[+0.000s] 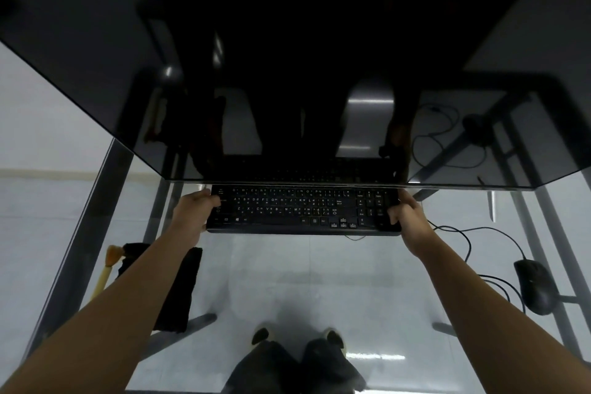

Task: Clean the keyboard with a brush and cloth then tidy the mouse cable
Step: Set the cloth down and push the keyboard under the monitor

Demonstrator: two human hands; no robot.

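Observation:
A black keyboard [297,211] lies on the glass desk just below the monitor's lower edge. My left hand [195,211] grips its left end and my right hand [407,213] grips its right end. A black cloth [179,291] lies at the left under my left forearm. Beside it is a brush [110,265] with a pale wooden handle and light bristles. A black mouse [534,286] rests at the right, and its black cable [473,233] loops loosely across the glass toward the keyboard.
A large dark monitor [287,57] fills the upper half and reflects the desk. The glass desk [307,281] has grey metal legs at the left and right. My shoes and dark trousers show through the glass at the bottom.

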